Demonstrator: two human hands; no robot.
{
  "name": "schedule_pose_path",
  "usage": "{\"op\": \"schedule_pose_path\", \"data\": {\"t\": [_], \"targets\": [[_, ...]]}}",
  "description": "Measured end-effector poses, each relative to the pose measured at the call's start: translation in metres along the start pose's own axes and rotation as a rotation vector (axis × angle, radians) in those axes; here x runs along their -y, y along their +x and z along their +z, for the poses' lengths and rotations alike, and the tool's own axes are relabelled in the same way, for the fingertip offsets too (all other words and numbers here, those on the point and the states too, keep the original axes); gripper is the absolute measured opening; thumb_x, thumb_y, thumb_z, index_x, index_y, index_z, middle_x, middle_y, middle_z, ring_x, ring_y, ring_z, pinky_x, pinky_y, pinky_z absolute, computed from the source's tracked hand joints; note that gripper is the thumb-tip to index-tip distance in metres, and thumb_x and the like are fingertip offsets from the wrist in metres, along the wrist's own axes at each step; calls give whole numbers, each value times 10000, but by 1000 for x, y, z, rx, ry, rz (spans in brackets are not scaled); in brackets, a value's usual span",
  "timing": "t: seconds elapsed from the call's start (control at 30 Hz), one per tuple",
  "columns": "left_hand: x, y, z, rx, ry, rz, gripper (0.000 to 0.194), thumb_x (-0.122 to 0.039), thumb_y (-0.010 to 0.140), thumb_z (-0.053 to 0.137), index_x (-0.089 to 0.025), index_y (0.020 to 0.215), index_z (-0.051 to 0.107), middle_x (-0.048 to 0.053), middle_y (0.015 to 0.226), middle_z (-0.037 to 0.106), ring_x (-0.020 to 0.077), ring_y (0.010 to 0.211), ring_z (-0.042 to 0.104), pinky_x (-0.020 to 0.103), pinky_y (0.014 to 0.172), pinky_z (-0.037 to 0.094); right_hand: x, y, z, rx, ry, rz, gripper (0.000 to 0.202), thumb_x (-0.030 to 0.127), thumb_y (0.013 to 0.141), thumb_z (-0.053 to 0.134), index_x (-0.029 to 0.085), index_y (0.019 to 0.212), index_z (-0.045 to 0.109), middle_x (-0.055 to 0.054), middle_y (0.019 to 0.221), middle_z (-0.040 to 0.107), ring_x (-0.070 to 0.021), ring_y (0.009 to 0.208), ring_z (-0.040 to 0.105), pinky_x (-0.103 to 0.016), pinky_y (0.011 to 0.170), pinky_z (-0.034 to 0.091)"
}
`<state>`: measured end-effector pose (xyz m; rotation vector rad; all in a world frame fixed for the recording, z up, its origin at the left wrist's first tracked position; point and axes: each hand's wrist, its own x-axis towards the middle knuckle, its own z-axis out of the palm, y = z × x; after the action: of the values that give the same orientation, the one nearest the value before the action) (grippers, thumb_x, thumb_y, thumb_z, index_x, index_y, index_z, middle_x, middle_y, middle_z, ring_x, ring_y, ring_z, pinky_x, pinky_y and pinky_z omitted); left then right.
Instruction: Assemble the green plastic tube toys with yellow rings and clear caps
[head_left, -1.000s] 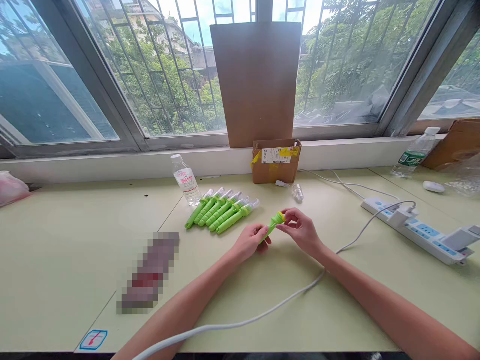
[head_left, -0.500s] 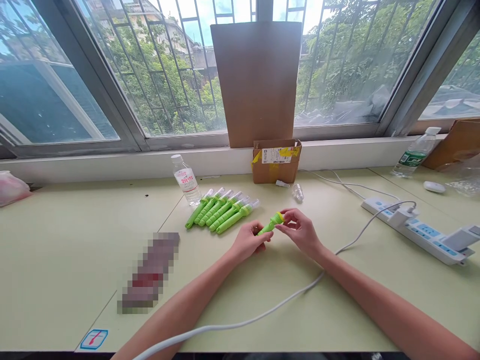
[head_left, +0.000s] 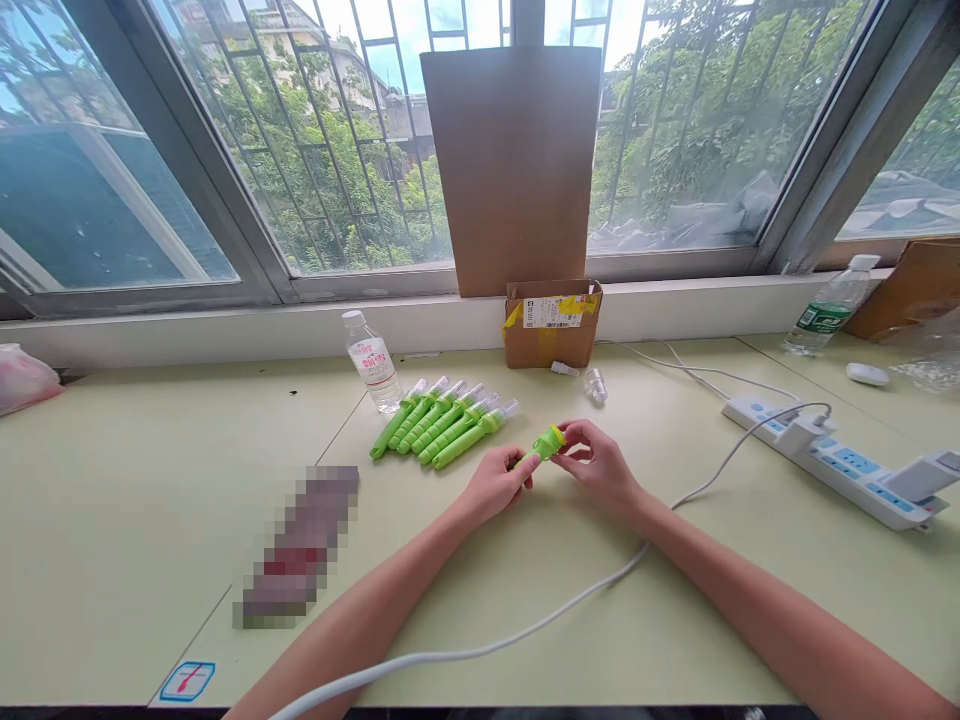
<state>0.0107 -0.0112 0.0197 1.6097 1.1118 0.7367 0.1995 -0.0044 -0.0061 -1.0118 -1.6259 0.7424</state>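
Observation:
My left hand [head_left: 495, 482] is closed around a green plastic handle [head_left: 543, 447] with a yellow collar at its upper end; the lower part is hidden in the palm. At that collar, the bent thumb and fingers of my right hand [head_left: 596, 462] pinch the end. No clear cap shows on this handle. Left of the hands, several similar green handles with clear caps [head_left: 457, 422] lie side by side on the table. Two loose clear plastic caps lie beyond my right hand: one clear cap [head_left: 595, 387] and a smaller whitish piece [head_left: 565, 369].
A water bottle [head_left: 373, 362] stands behind the green row, and a cardboard box [head_left: 553, 335] at the back. At right lie a power strip [head_left: 840, 462] and another bottle [head_left: 829, 310]. A white cable [head_left: 525, 632] crosses under my right forearm and over my left. A blurred-out object [head_left: 300, 545] lies left.
The held green handle has tilted and shifted slightly left, with its yellow end turned more toward the camera. My right fingers have shifted a little at that end.

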Motion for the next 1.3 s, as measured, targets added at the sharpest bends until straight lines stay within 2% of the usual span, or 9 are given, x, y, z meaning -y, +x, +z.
{"op": "schedule_pose_path", "data": {"t": [0.13, 0.2, 0.47, 0.8, 0.87, 0.97, 1.1, 1.2, 1.3], "targets": [[-4, -1, -4, -12, -37, -78, 366, -531, 739, 621, -192, 793, 494, -70, 517, 518, 45, 323, 362, 170, 300, 235, 0, -2, 2, -22, -25, -32, 226, 369, 772, 661, 211, 835, 512, -56, 1023, 586, -154, 779, 613, -330, 654, 579], [-5, -1, -4, -23, -72, -103, 403, -492, 690, 689, -209, 850, 450, -72, 549, 561, 46, 319, 368, 163, 288, 226, 1, -3, 2, -35, -38, -46, 218, 370, 776, 657, 212, 831, 518, -55, 1023, 584, -150, 764, 610, -332, 653, 580], [1, 0, -1, -41, -126, -94, 401, -489, 703, 681, -194, 771, 419, 20, 680, 668, 97, 403, 546, 165, 304, 309, 4, -1, 1, -40, -53, -49, 218, 369, 775, 656, 209, 818, 514, -50, 998, 583, -134, 717, 603, -326, 640, 575], [0, 0, 0, -30, -92, -82, 388, -543, 736, 620, -181, 766, 486, 8, 639, 649, 108, 423, 560, 183, 335, 332, 5, 1, -2, 28, -45, 34, 271, 407, 752, 664, 219, 858, 499, -64, 1021, 614, -188, 808, 645, -308, 579, 570], [0, 0, 0, -35, -66, -61, 375, -540, 753, 600, -179, 771, 500, 5, 641, 646, 108, 425, 556, 191, 351, 336, 5, 0, -1, 25, -22, 37, 275, 410, 753, 663, 220, 862, 497, -69, 1036, 620, -199, 845, 650, -320, 601, 582], [1, -1, -3, -65, 60, 44, 348, -513, 790, 566, -167, 764, 550, -1, 646, 631, 99, 455, 549, 207, 431, 372, 1, -1, 0, 7, -5, 16, 269, 410, 756, 665, 219, 857, 506, -77, 1073, 624, -203, 868, 651, -355, 657, 597], [3, 0, -5, -156, 280, 205, 340, -487, 839, 509, -167, 809, 620, -10, 638, 597, 99, 527, 500, 221, 523, 358, -2, -3, 3, -56, -20, -31, 267, 432, 765, 661, 213, 835, 524, -76, 1053, 641, -178, 767, 658, -406, 727, 603], [4, 0, -5, -170, 318, 234, 355, -493, 858, 475, -170, 838, 622, -12, 643, 593, 104, 541, 468, 226, 527, 332, -2, -4, 4, -95, -33, -49, 281, 455, 768, 654, 208, 826, 532, -81, 1053, 644, -169, 745, 655, -412, 752, 605], [5, 1, -3, -146, 295, 201, 374, -511, 861, 455, -170, 800, 597, -21, 607, 575, 102, 519, 451, 228, 522, 322, 1, -4, 4, -80, -42, -42, 289, 463, 762, 658, 209, 818, 532, -80, 1036, 649, -172, 744, 655, -406, 735, 611]]}}
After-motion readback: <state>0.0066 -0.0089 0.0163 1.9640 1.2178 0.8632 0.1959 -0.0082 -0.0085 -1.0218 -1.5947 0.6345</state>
